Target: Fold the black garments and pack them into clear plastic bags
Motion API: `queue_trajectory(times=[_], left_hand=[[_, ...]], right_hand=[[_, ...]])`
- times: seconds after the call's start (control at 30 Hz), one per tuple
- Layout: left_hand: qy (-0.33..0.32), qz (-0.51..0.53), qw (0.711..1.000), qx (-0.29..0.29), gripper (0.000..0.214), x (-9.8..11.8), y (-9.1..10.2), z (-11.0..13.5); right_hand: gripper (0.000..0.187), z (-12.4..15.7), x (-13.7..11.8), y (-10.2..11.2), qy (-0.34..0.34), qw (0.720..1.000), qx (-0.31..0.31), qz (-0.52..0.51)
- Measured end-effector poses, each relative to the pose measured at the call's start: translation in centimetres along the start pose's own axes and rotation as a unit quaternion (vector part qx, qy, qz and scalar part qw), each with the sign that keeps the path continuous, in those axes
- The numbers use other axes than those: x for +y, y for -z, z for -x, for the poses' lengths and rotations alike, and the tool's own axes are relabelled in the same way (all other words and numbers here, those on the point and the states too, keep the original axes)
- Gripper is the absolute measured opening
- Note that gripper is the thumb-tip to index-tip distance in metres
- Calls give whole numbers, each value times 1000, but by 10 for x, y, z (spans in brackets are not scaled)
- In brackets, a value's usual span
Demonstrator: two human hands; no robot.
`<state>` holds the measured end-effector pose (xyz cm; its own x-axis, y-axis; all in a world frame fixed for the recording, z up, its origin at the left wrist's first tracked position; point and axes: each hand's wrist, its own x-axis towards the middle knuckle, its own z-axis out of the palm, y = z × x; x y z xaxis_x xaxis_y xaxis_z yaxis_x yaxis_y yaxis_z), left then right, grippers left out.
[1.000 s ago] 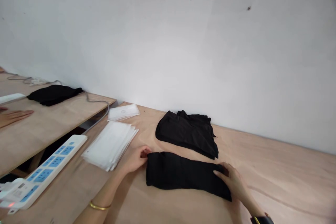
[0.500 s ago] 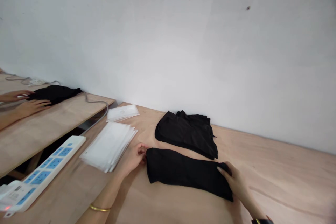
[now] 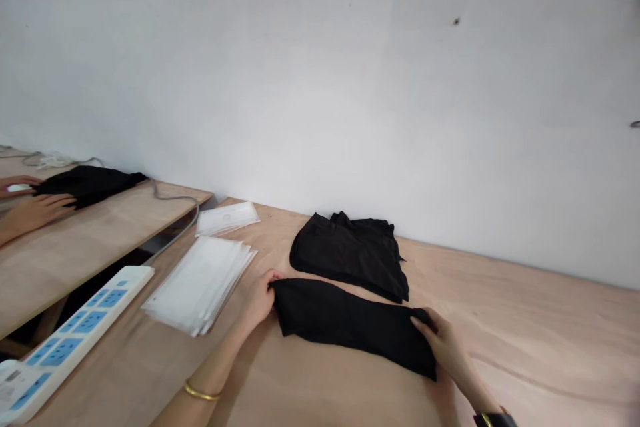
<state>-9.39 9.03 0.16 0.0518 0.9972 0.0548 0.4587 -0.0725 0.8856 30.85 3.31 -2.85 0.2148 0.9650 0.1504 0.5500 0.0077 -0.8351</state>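
Observation:
A long folded black cloth (image 3: 350,323) lies across the wooden table (image 3: 525,347) in front of me. My left hand (image 3: 260,299) pinches its left end, fingers closed on the fabric. My right hand (image 3: 443,343) grips its right end, with the thumb on top. A second pile of black cloth (image 3: 350,253) lies just behind it, near the wall. A gold bangle shows on my left wrist and a dark watch on my right.
A stack of clear plastic bags (image 3: 200,280) lies left of my left hand, with another small bag stack (image 3: 227,217) behind it. A white and blue power strip (image 3: 65,333) bridges the gap to a neighbouring table, where another person's hands (image 3: 30,203) touch black cloth (image 3: 85,183).
Both my hands have kept hold of the long black cloth and shifted it slightly left and back. The other person's hands moved to their black cloth.

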Motion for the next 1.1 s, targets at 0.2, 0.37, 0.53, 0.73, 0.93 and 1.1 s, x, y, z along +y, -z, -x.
queue_trajectory(times=[0.2,0.37,0.53,0.73,0.93,1.1], left_hand=[[138,55,988,-36,30,1,8,4],[127,50,990,-42,24,9,6,-1],[115,63,989,-67,27,7,9,0],[118,72,986,-96,26,-12,12,6],[20,-11,986,-163,28,20,55,35],[-54,83,959,-264,34,51,52,42]], right_hand=[[33,-9,7,7,6,998,20,53],[51,-4,-37,-14,95,967,148,186],[67,29,-93,-89,236,946,-35,221],[93,58,-119,-142,214,944,-134,213],[57,79,-151,-157,227,925,-262,158],[46,99,-146,-141,267,870,-413,42]])
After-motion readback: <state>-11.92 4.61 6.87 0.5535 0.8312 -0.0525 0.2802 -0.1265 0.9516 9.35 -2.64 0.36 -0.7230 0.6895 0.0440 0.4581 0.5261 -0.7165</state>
